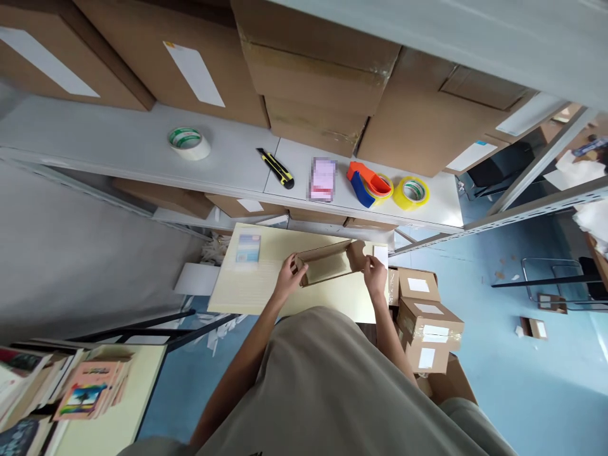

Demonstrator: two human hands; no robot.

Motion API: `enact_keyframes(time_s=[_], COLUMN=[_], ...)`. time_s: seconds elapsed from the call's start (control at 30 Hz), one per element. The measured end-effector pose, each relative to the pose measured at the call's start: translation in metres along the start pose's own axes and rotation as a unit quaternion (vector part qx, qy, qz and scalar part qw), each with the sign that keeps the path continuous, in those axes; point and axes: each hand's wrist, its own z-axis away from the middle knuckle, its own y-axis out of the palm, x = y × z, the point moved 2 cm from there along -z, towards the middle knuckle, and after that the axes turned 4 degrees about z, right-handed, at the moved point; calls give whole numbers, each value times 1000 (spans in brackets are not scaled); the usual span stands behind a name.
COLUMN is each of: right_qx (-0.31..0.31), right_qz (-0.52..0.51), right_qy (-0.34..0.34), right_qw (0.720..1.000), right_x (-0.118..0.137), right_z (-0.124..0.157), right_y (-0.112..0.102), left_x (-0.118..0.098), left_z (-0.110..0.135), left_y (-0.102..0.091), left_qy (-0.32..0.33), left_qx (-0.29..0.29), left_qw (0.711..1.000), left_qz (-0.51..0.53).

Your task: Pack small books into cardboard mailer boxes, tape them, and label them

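A small brown cardboard box (327, 263), open and partly folded, rests on the pale yellow table (247, 291). My left hand (288, 273) is closed on its left end flap. Fingers of my right hand (375, 273) are curled round its right end flap. A small book with a light blue cover (247, 248) lies on the table to the left of the box. A white label (380, 254) lies at the table's right edge, just behind my right hand.
The grey shelf (118, 142) behind the table holds a white tape roll (189, 142), a yellow-black utility knife (275, 168), a pink packet (323, 179), an orange-blue tape dispenser (367, 183) and a yellow tape roll (411, 192). Sealed small boxes (427, 323) stack at right. Books (90, 389) pile at lower left.
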Motion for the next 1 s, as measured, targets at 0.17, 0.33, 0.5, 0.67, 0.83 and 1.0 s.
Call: enact_keyframes(time_s=[0.17,0.33,0.5,0.67,0.83,1.0], right_qx=[45,77,134,155,149,143], right_qz=[11,-57,-235,-273,-248,-164], right_qy=[18,24,70,100,98,86], right_qw=[999,995,960,944,952,972], right_x=[-7,0,1,-7,-8,-5], right_z=[33,57,65,58,50,48], right_y=[5,12,18,25,39,54], left_x=[8,-8,-17,-5,1,-4], left_z=[3,16,12,5,9,11], left_y=[-22,-31,-47,-58,-54,-51], left_qy=[-11,38,38,43,58,76], left_qx=[-7,14,0,45,48,62], left_qw=[1000,998,998,997,994,984], left_qz=[-24,-52,-51,-51,-75,-150])
